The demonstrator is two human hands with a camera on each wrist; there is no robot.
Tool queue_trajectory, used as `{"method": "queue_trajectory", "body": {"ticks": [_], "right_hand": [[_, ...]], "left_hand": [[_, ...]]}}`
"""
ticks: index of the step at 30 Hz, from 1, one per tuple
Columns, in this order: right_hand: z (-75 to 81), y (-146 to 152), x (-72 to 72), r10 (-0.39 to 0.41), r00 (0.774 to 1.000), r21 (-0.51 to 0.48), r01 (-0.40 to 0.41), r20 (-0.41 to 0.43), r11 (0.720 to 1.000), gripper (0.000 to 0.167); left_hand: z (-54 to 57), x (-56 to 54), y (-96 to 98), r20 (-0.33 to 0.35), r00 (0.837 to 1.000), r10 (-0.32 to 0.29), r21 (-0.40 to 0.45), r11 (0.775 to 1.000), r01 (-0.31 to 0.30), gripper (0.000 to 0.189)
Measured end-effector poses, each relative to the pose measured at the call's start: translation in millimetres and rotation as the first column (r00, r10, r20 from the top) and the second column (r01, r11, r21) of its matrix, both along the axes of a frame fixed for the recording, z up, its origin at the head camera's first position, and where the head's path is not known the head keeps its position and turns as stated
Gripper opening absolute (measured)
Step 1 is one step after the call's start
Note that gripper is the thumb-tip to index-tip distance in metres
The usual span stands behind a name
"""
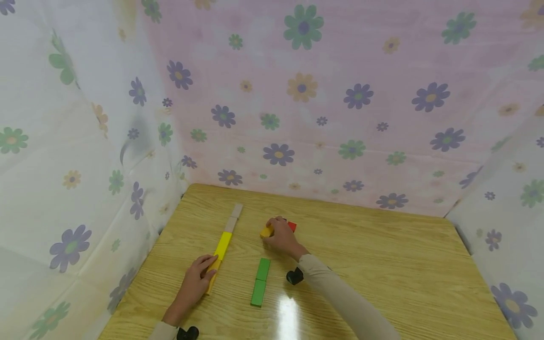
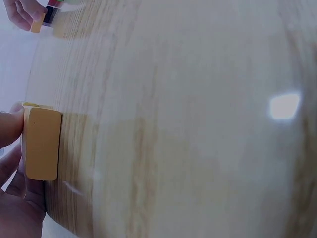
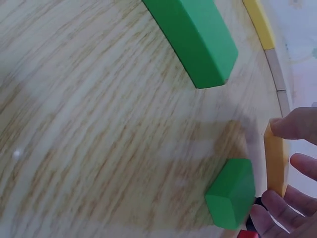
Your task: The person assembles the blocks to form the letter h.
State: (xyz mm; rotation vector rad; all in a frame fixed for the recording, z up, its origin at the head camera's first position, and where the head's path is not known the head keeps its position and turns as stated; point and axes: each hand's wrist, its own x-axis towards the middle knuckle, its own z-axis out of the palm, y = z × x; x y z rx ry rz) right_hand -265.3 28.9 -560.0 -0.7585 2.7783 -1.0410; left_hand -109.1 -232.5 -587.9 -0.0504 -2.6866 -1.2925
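Note:
My left hand [image 1: 197, 278] holds an orange block [image 2: 43, 144] at the near end of a straight row on the table. Beyond it in that row lie a yellow block [image 1: 223, 245] and two pale wooden blocks [image 1: 234, 218]. In my right hand [image 1: 282, 237] is another orange block [image 3: 276, 161], pinched between thumb and fingers. Close by that hand are a red block [image 1: 292, 226], a black block [image 3: 252, 223] and a green block [image 3: 230, 193]; the hand hides this green block in the head view.
Two green blocks [image 1: 260, 282] lie end to end between the hands on the wooden table [image 1: 382, 264]. Flowered cloth [image 1: 323, 132] rises behind the table and along both sides. Black wrist mounts [image 1: 294, 276] sit at the sleeves.

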Motion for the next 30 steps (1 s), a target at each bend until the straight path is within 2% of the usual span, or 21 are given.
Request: {"method": "queue_trajectory", "body": {"ticks": [10,18,23,30], "right_hand": [[11.6,-0.1,5.6,-0.012,1.000,-0.011,0.012,-0.006,1.000,0.036],[21.5,-7.6,13.4,-0.009,0.999,-0.024,0.008,-0.041,1.000,0.031],[28.7,-14.4,17.4,0.014,1.000,-0.047,-0.015,-0.026,0.999,0.033],[27.3,-25.3,17.2,0.029,1.000,-0.072,-0.028,0.006,0.997,0.034]], "left_hand": [[-0.6,0.3,-0.7,-0.049,0.999,0.001,-0.011,1.000,-0.002,0.038],[0.4,-0.2,-0.7,-0.005,1.000,0.000,-0.019,1.000,0.000,0.038],[-0.9,-0.6,-1.0,0.005,1.000,0.001,-0.020,1.000,-0.001,0.038],[-0.5,0.1,-0.9,0.020,1.000,-0.004,0.002,1.000,0.004,0.039]]}}
